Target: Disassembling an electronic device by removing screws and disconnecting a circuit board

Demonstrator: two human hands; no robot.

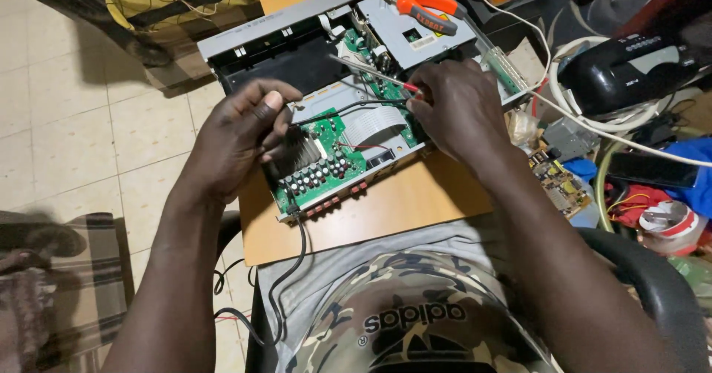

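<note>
An opened electronic player (297,58) lies on a wooden board (386,210), its green circuit board (326,169) and grey ribbon cable (374,124) exposed. My left hand (241,136) rests on the near left of the chassis, pinching a black wire (348,106) between thumb and fingers. My right hand (456,106) grips a screwdriver (371,74) with a red handle, its long metal shaft pointing left over the circuit board.
Orange-handled pliers (423,6) lie on the drive's metal cover. A black power cable (293,269) trails off the board's front edge. To the right are a black appliance (630,73), white cables (593,124), a loose circuit board (560,184) and a tape roll (667,221). Tiled floor on the left.
</note>
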